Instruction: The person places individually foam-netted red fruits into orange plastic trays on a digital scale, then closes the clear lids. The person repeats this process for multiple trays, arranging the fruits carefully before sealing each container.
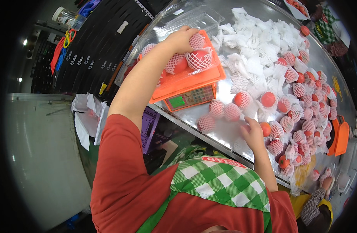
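An orange digital scale (190,80) with a lit green display stands on the metal table. A clear plastic clamshell box (178,76) rests on it, holding several tomatoes (178,62) in white foam net sleeves. My left hand (180,39) reaches over the box, its fingers around a netted tomato (197,40) at the far right corner. My forearm hides part of the box. My right hand (252,132) is low over the table, thumb and fingers apart, with nothing seen in it. Beside it are a bare tomato (265,129) and a netted tomato (232,112).
Empty foam nets (254,43) are heaped behind the scale. Many netted tomatoes (308,112) cover the table's right side. Another orange scale (340,137) stands beyond them. A co-worker's hand (327,182) is at lower right. A purple crate (149,129) sits below the table edge.
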The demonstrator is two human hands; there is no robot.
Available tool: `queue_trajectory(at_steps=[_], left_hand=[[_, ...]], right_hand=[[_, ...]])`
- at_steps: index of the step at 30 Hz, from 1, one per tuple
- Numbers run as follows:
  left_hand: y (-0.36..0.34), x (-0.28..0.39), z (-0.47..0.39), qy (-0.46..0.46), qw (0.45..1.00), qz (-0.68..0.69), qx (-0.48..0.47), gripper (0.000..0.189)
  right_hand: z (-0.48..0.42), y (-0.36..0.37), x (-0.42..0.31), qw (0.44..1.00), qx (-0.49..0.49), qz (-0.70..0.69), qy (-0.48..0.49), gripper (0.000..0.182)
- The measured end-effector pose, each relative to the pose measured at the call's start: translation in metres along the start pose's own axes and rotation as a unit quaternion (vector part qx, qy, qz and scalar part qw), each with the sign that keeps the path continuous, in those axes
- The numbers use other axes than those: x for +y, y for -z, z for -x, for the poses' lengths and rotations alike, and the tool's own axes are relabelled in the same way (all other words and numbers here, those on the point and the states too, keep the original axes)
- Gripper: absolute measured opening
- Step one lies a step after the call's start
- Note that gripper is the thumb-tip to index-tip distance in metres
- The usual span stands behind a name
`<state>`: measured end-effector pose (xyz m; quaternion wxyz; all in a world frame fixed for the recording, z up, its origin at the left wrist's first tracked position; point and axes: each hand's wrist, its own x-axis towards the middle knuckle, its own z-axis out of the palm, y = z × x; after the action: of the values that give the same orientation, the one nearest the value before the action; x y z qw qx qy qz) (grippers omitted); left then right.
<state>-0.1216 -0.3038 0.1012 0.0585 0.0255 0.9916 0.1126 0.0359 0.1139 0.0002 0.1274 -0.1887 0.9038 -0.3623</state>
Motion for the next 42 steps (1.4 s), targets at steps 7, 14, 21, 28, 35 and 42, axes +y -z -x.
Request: queue_trajectory(at_steps=[7, 14, 21, 28, 35, 42], left_hand=[[0.004, -0.027, -0.018, 0.103, 0.899, 0.406, -0.13, 0.062], [0.003, 0.006, -0.006, 0.142, 0.989, 0.026, 0.04, 0.072], [-0.008, 0.029, -0.015, 0.229, 0.969, 0.08, 0.043, 0.091], [0.004, 0.018, -0.006, 0.232, 0.945, 0.155, 0.173, 0.091], [0.02, 0.031, 0.106, 0.026, 0.741, 0.651, 0.164, 0.059], [-0.121, 0.104, 0.263, 0.19, 0.57, 0.797, -0.058, 0.06]], right_hand=[[0.037, -0.013, 0.017, 0.995, 0.009, 0.091, 0.042, 0.061], [0.037, -0.034, 0.041, 0.992, 0.024, 0.113, 0.055, 0.06], [0.039, -0.025, 0.031, 0.995, 0.011, 0.098, 0.034, 0.07], [0.039, -0.032, 0.035, 0.994, 0.035, 0.091, 0.04, 0.071], [0.028, -0.03, 0.036, 0.999, 0.019, 0.037, 0.021, 0.062], [-0.014, 0.0, 0.037, 0.805, -0.008, -0.555, -0.212, 0.051]])
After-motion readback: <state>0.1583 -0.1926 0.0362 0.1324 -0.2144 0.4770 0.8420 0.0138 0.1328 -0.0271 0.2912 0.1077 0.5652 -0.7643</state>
